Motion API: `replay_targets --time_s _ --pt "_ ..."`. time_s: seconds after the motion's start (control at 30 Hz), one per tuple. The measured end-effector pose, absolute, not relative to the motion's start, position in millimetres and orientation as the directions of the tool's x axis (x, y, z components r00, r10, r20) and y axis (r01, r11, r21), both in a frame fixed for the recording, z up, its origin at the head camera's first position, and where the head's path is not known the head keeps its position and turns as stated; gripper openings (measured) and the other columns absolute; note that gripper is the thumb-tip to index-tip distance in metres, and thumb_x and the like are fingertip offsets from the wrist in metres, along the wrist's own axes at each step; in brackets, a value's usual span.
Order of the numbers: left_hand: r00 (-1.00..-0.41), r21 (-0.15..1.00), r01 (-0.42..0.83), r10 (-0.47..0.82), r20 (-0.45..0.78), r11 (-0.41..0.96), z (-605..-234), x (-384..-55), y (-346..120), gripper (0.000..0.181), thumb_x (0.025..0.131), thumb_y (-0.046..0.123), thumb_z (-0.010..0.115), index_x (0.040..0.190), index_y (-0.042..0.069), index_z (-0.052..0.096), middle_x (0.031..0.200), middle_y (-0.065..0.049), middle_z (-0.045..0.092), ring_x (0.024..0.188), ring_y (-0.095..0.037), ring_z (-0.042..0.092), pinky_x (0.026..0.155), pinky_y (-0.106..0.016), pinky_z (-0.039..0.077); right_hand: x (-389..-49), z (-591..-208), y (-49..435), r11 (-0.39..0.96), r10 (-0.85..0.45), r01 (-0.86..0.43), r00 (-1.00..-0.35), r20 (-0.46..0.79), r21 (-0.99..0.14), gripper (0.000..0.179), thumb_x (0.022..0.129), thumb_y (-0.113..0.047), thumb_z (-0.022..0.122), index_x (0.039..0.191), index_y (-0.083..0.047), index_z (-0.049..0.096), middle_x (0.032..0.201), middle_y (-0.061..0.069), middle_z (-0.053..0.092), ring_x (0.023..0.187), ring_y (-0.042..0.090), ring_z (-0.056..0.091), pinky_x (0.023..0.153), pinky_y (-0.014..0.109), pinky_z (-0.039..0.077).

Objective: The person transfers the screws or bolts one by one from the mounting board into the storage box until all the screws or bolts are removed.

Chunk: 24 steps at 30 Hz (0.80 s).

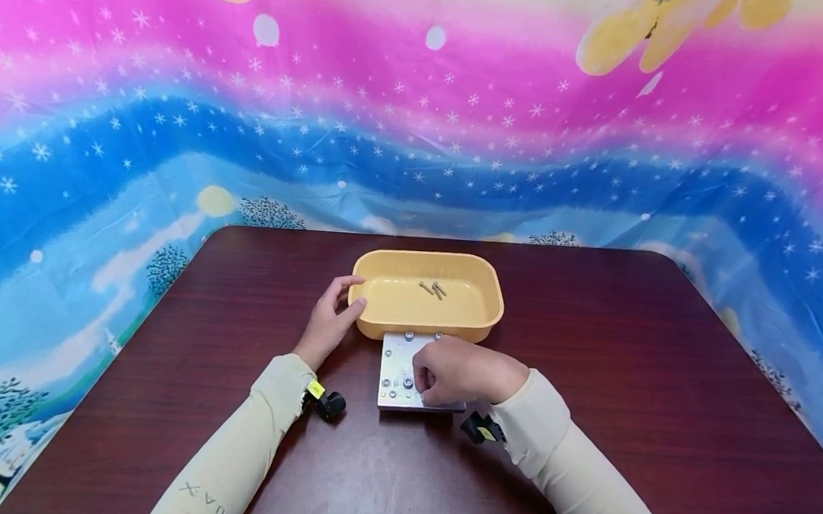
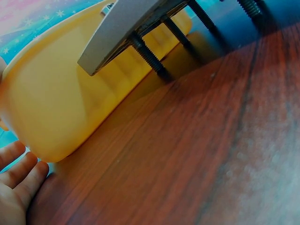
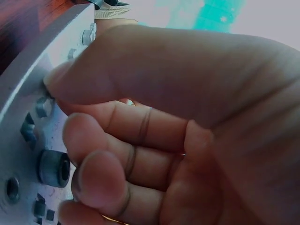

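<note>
My left hand (image 1: 330, 319) holds the left end of a yellow plastic tub (image 1: 406, 330), thumb and index finger over the rim. The other fingers (image 2: 29, 176) lie along its outer wall. Directly in front of the tub stands a silver metal plate (image 1: 395, 367) with holes and socket-head bolts. My right hand (image 1: 464, 370) is over its right half, fingers curled, thumb and index finger meeting close at the plate's face; I cannot tell what is between them. Beside the fingertips sits a large bolt (image 3: 54, 168). Under the plate, threaded bolt shanks (image 2: 149, 55) reach down toward the table.
Several loose screws (image 1: 432, 289) lie inside the tub. The dark reddish wooden table (image 1: 612, 366) extends on both sides. A colourful printed cloth (image 1: 420, 130) hangs behind it. A small black camera (image 1: 329, 404) is strapped at the left wrist, another (image 1: 480, 427) at the right.
</note>
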<state>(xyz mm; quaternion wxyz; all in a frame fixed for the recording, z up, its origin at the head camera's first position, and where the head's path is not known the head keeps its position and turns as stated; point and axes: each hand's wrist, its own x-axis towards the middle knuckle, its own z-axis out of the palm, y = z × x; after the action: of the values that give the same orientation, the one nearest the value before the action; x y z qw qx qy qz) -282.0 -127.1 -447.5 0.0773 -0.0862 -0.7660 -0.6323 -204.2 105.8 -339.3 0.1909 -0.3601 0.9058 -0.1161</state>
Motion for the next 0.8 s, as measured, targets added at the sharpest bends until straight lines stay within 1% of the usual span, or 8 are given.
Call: replay_targets --time_s 0.13,0.17,0.37,0.4,0.6,0.8 --pt "-0.974 0.955 0.228 0.038 0.225 0.188 -447.4 -282.3 -127.1 0.035 0.094 0.016 0.061 0.127 0.019 0.053 0.135 -0.007 0.051 0.121 -0.025 0.051 0.099 -0.044 0.04 -204.6 -340.0 105.7 0.705 -0.705 -0.621 -0.664 -0.249 -0.342 0.016 0.077 -0.011 0.071 0.069 -0.02 0.059 0.063 -0.009 0.055 0.062 0.007 0.049 0.058 0.022 0.041" --pt "-0.975 0.958 0.22 0.042 0.216 0.185 -442.9 -279.7 -126.6 0.036 0.094 0.015 0.061 0.128 0.017 0.053 0.136 -0.009 0.051 0.122 -0.026 0.05 0.099 -0.045 0.04 -204.7 -340.3 105.7 0.704 -0.706 -0.623 -0.663 -0.247 -0.342 0.016 0.077 -0.012 0.071 0.069 -0.02 0.059 0.063 -0.009 0.055 0.061 0.006 0.049 0.057 0.022 0.041" --pt "-0.978 0.96 0.208 0.043 0.203 0.188 -441.8 -278.7 -126.4 0.035 0.094 0.016 0.061 0.128 0.019 0.053 0.137 -0.006 0.05 0.123 -0.025 0.05 0.1 -0.045 0.04 -204.2 -339.3 105.6 0.705 -0.705 -0.62 -0.665 -0.247 -0.344 0.016 0.077 -0.012 0.07 0.069 -0.021 0.059 0.062 -0.01 0.053 0.06 0.006 0.048 0.056 0.021 0.04" --pt "-0.977 0.959 0.211 0.037 0.208 0.191 -446.2 -281.2 -126.8 0.034 0.094 0.017 0.061 0.127 0.022 0.054 0.136 -0.004 0.05 0.122 -0.023 0.051 0.1 -0.044 0.041 -204.1 -339.0 105.6 0.706 -0.704 -0.619 -0.665 -0.248 -0.344 0.016 0.077 -0.012 0.069 0.069 -0.021 0.059 0.062 -0.01 0.053 0.06 0.006 0.048 0.056 0.021 0.04" --pt "-0.977 0.959 0.212 0.033 0.21 0.189 -447.6 -282.6 -126.5 0.034 0.094 0.017 0.061 0.127 0.022 0.054 0.136 -0.003 0.05 0.121 -0.023 0.051 0.099 -0.044 0.041 -203.6 -337.0 106.2 0.712 -0.697 -0.612 -0.673 -0.247 -0.344 0.013 0.077 -0.013 0.069 0.07 -0.019 0.06 0.063 -0.009 0.054 0.06 0.006 0.049 0.056 0.022 0.041" --pt "-0.975 0.957 0.223 0.034 0.22 0.185 -448.0 -282.7 -127.0 0.035 0.094 0.016 0.061 0.127 0.02 0.054 0.136 -0.005 0.05 0.122 -0.024 0.051 0.099 -0.044 0.041 -202.8 -333.4 107.8 0.709 -0.699 -0.61 -0.673 -0.242 -0.352 0.01 0.076 -0.012 0.068 0.072 -0.018 0.062 0.064 -0.008 0.055 0.059 0.007 0.05 0.054 0.023 0.042"
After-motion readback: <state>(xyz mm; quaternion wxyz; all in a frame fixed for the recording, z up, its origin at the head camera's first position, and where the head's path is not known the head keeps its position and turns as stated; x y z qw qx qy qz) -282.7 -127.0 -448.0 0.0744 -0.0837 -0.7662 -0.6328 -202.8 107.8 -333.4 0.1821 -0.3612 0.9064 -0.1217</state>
